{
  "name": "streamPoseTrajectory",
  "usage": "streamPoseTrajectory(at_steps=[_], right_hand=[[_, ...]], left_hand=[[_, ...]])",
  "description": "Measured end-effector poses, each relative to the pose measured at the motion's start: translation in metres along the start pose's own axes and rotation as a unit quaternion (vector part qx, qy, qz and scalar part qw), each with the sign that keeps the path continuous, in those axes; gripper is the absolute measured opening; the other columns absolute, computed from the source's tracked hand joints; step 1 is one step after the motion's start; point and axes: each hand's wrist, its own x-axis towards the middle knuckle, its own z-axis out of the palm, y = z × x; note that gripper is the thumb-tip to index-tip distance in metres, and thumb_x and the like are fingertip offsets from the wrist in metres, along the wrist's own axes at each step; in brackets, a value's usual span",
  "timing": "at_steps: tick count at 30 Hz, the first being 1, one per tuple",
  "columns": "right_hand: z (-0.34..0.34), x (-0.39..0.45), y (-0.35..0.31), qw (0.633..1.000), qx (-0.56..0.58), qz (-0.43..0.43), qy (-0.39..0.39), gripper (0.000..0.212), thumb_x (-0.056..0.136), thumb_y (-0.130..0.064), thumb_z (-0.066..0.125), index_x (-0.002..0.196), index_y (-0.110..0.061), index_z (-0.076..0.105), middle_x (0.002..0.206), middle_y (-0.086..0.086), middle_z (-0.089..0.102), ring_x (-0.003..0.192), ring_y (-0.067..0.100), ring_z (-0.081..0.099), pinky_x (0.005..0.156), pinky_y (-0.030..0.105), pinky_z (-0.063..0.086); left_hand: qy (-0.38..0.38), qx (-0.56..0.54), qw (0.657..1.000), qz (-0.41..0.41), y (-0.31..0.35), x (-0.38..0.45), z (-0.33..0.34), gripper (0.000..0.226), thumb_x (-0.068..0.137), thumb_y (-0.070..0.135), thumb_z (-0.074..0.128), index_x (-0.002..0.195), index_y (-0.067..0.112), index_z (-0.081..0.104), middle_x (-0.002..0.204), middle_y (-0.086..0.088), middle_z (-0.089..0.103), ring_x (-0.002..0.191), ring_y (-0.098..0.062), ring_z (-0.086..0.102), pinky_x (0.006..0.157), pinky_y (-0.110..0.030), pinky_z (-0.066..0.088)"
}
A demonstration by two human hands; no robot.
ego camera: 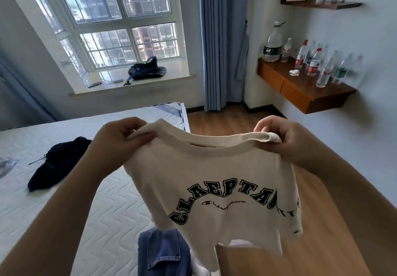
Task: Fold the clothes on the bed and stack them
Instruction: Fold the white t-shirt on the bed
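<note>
A cream T-shirt (214, 177) with black arched lettering hangs in the air in front of me, above the bed's edge. My left hand (120, 140) pinches its left shoulder near the collar. My right hand (285, 140) grips the right shoulder, with fabric bunched under the fingers. Blue jeans (161, 252) lie crumpled on the bed (90, 200) just below the shirt. A dark garment (55, 164) with a drawstring lies further left on the quilted white mattress. Something white shows beneath the shirt's hem.
A wooden floor (223, 119) runs along the bed's right side. A wall-mounted wooden desk (296, 91) at right carries several water bottles. A dark bag (148, 69) sits on the window sill, beside a blue curtain (221, 43).
</note>
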Motion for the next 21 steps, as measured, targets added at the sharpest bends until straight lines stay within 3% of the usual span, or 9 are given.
streamPoseTrajectory(at_steps=[2, 6, 9, 12, 17, 21], right_hand=[[-0.007, 0.001, 0.003, 0.998, -0.059, -0.008, -0.025, 0.028, 0.070, -0.050, 0.074, 0.094, -0.036, 0.072, 0.088, -0.012, 0.071, 0.085, 0.006, 0.066, 0.072, 0.020, 0.049], [-0.004, 0.003, 0.008, 0.993, -0.110, 0.009, -0.052, 0.027, 0.069, -0.053, 0.073, 0.086, -0.032, 0.071, 0.083, -0.016, 0.070, 0.082, 0.003, 0.064, 0.067, 0.016, 0.044], [0.004, 0.000, 0.011, 0.995, -0.083, 0.025, -0.054, 0.031, 0.064, -0.052, 0.078, 0.079, -0.029, 0.065, 0.080, -0.011, 0.068, 0.076, 0.004, 0.063, 0.062, 0.013, 0.048], [0.003, -0.003, 0.009, 0.995, -0.042, 0.040, -0.082, 0.029, 0.064, -0.046, 0.081, 0.081, -0.029, 0.066, 0.082, -0.007, 0.069, 0.078, 0.007, 0.066, 0.066, 0.014, 0.051], [-0.003, -0.012, 0.013, 0.992, 0.013, 0.041, -0.116, 0.025, 0.074, -0.036, 0.076, 0.095, -0.024, 0.073, 0.092, -0.002, 0.072, 0.088, 0.013, 0.068, 0.072, 0.017, 0.052], [-0.006, -0.015, 0.024, 0.998, 0.026, 0.028, -0.052, 0.016, 0.077, -0.040, 0.073, 0.085, -0.027, 0.073, 0.085, -0.002, 0.071, 0.081, 0.011, 0.068, 0.069, 0.017, 0.052]], left_hand=[[-0.002, 0.000, 1.000, -0.013, -0.005, -0.005, 0.002, 0.008, 0.083, 0.038, 0.073, 0.089, 0.043, 0.070, 0.077, 0.018, 0.069, 0.076, 0.003, 0.062, 0.066, -0.023, 0.045], [-0.004, -0.025, 1.000, -0.016, -0.017, -0.014, 0.006, 0.019, 0.083, 0.029, 0.075, 0.089, 0.047, 0.071, 0.083, 0.019, 0.071, 0.082, 0.004, 0.062, 0.073, -0.022, 0.046], [-0.017, -0.053, 0.998, -0.035, -0.025, -0.022, 0.010, 0.019, 0.072, 0.043, 0.081, 0.089, 0.044, 0.073, 0.082, 0.013, 0.072, 0.082, -0.002, 0.064, 0.075, -0.025, 0.048], [-0.031, -0.083, 0.995, -0.041, -0.028, -0.028, 0.013, 0.033, 0.058, 0.057, 0.074, 0.087, 0.040, 0.075, 0.081, 0.009, 0.073, 0.082, -0.007, 0.066, 0.076, -0.028, 0.050], [-0.017, -0.083, 0.996, -0.024, -0.031, -0.033, 0.014, 0.020, 0.070, 0.049, 0.079, 0.088, 0.044, 0.074, 0.085, 0.016, 0.073, 0.082, 0.005, 0.065, 0.074, -0.023, 0.047], [-0.015, -0.055, 0.998, -0.003, -0.024, -0.029, 0.019, 0.013, 0.080, 0.042, 0.074, 0.093, 0.040, 0.072, 0.084, 0.015, 0.071, 0.082, -0.001, 0.063, 0.075, -0.026, 0.048]])
